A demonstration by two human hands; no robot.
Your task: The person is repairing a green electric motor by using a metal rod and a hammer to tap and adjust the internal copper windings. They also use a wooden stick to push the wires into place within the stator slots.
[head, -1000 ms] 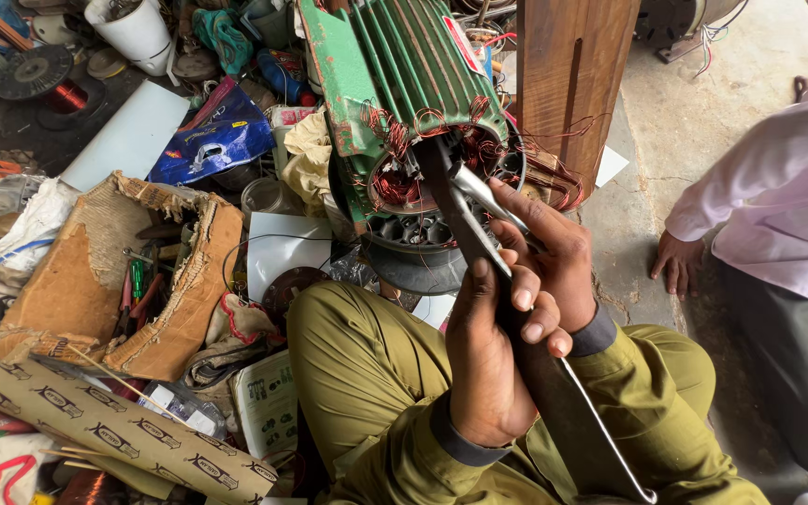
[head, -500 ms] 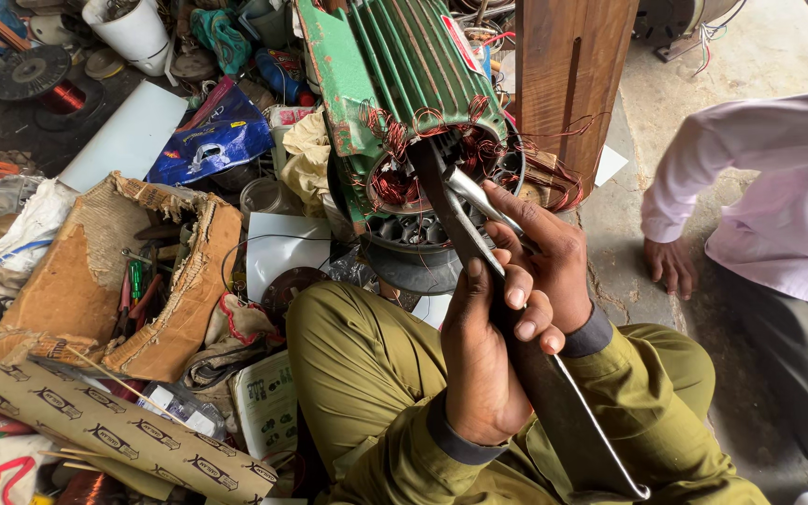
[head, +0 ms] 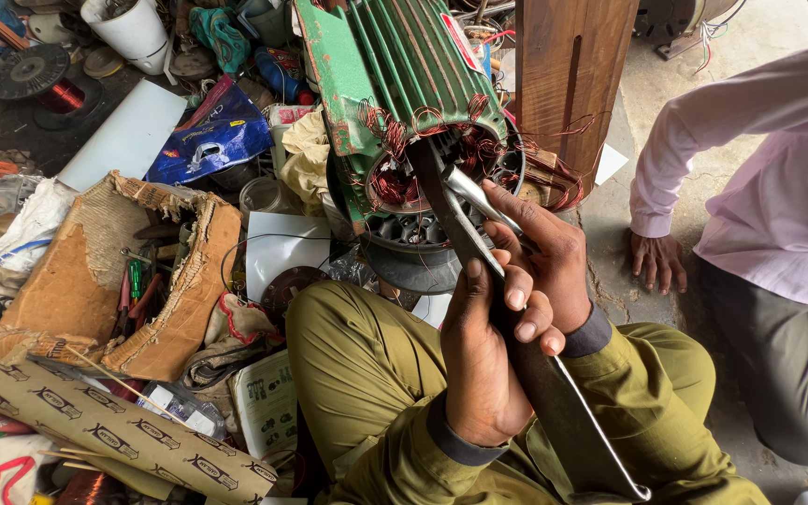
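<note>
A green finned motor housing (head: 395, 65) lies in front of me with copper windings (head: 395, 182) spilling from its open end. A long flat dark metal bar (head: 554, 393) runs from my lap into that opening. My left hand (head: 479, 365) is wrapped around the bar near its middle. My right hand (head: 544, 257) grips it just above, with the forefinger stretched along a thin shiny metal tool (head: 479, 196) whose tip sits in the windings. My olive-green trouser legs (head: 357, 365) fill the lower middle.
A torn cardboard box (head: 86, 281) with small tools sits at left, beside a printed cardboard tube (head: 114, 425), a blue bag (head: 208, 140) and a white bucket (head: 133, 33). A wooden post (head: 572, 65) stands behind the motor. Another person in a pale shirt (head: 778, 187) rests a hand (head: 658, 262) on the floor at right.
Both hands keep their grip on the bar and have barely shifted. The other person's arm and hand have moved slightly across the floor at right.
</note>
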